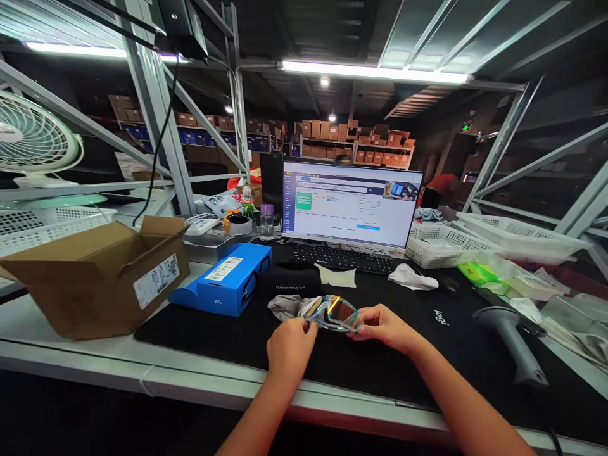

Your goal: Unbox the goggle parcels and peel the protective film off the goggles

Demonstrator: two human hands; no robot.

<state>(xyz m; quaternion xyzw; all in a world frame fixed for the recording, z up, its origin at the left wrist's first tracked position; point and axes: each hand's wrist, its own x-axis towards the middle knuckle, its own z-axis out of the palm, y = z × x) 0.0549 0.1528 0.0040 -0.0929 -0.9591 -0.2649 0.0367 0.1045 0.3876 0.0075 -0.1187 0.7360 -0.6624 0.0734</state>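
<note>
A pair of glasses with mirrored, rainbow-tinted lenses (333,311) is held just above the black desk mat (213,335). My left hand (289,345) pinches its left end, where a grey cloth pouch (285,306) lies bunched beside it. My right hand (387,328) grips the right end with its fingers curled round the frame. A blue box (223,286) with a white label lies to the left, and a black case (292,282) sits just behind the glasses.
An open cardboard box (99,272) stands at the left. A monitor (349,202) and keyboard (344,258) are behind the mat. White baskets (446,244) and a grey barcode scanner (515,342) are on the right. A fan (33,136) stands far left.
</note>
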